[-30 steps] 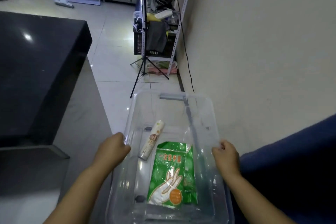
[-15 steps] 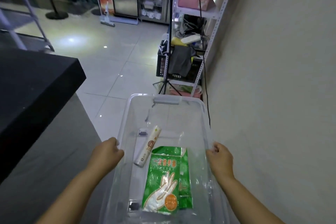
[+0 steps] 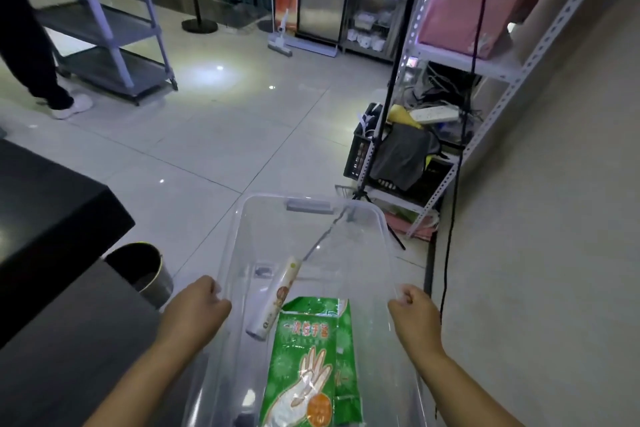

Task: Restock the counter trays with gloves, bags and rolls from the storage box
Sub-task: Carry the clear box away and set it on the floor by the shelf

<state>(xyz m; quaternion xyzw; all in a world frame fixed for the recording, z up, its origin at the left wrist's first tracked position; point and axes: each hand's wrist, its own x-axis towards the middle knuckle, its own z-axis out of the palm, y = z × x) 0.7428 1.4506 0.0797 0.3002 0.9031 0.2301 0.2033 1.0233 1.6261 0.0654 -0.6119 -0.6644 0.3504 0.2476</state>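
Observation:
A clear plastic storage box [image 3: 313,215] is held out in front of me above the floor. My left hand [image 3: 195,310] grips its left rim and my right hand [image 3: 414,314] grips its right rim. Inside lie a green pack of disposable gloves [image 3: 308,364] with a hand printed on it and a white roll [image 3: 275,298] slanting beside the pack's upper left corner.
A black counter [image 3: 45,204] is at my left, with a steel bin [image 3: 142,270] on the floor by it. A metal shelf rack [image 3: 446,87], a black crate and a tripod [image 3: 377,135] stand along the right wall. Another person's leg [image 3: 31,45] and a grey cart [image 3: 104,21] are far left.
The view has risen and swung left while I carry the box; more floor, the cart and a person's leg came into sight. Both hands keep their grip on the rims.

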